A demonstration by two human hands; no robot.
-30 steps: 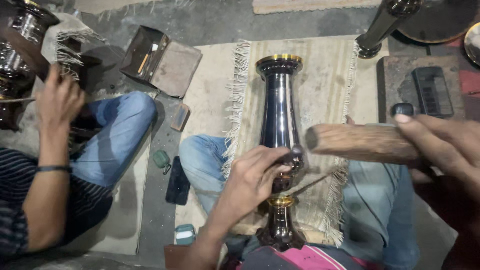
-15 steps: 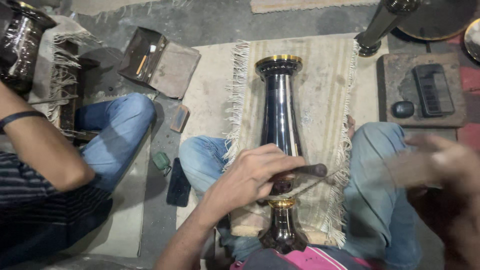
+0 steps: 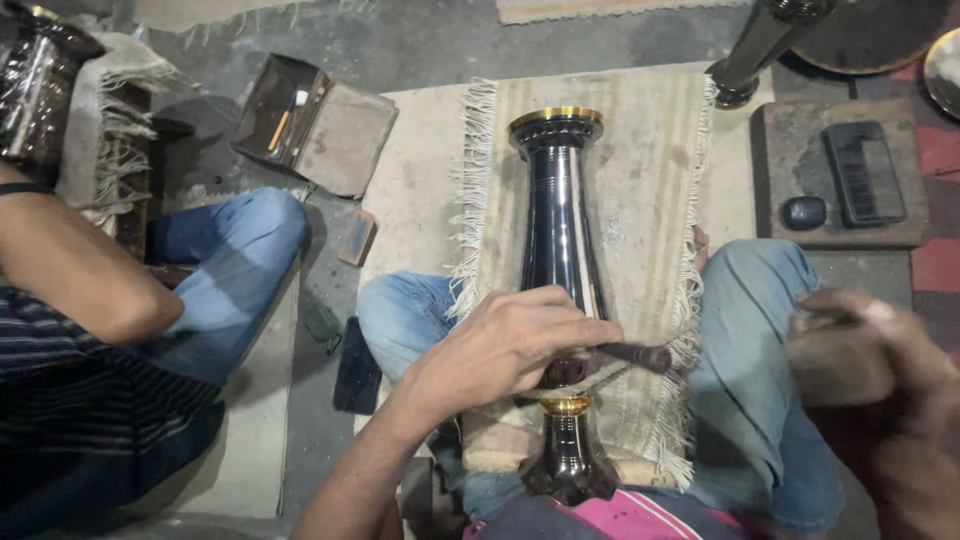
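Since a second ago the right hand point(image 3: 860, 350), a blur at the right edge, has swung the wooden mallet off the centre; its grip is curled round something I cannot make out. The left hand point(image 3: 500, 345) is closed on a dark metal punch point(image 3: 630, 353) (tip toward the right). The tall glossy black metal vase with brass rim point(image 3: 560, 230) lies lengthwise at frame centre on a fringed beige mat point(image 3: 650, 170).

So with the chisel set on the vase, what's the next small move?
Probably bring the right hand, blurred and raised with its wooden mallet, down onto the chisel's butt. The left hand already pins the tool against the dark vase, just above the gold band.
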